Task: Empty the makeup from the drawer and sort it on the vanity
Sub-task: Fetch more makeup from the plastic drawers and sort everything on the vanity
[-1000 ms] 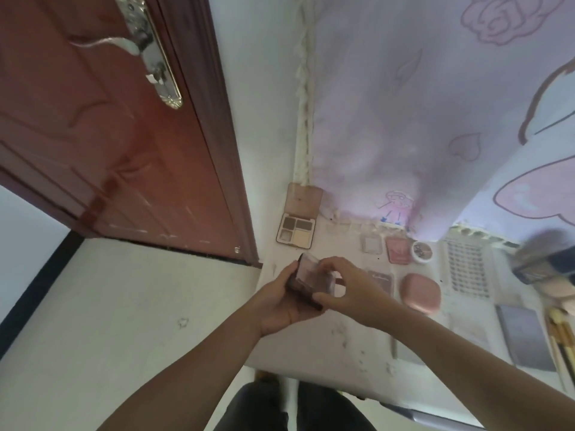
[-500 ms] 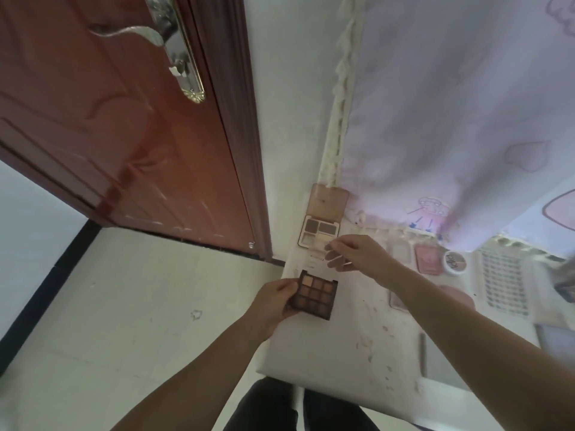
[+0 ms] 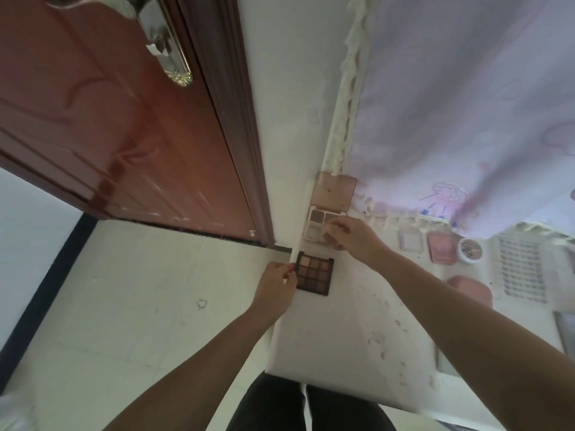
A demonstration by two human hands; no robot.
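Your left hand pinches the dark palette at the desk's left edge; your right hand's fingers curl on the open palette behind it. Several compacts already lie sorted; the drawer is unseen.

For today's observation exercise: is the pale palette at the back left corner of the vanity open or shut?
Open. The pale palette has its brown lid raised against the wall, and its grey and cream pans show beside the right hand.
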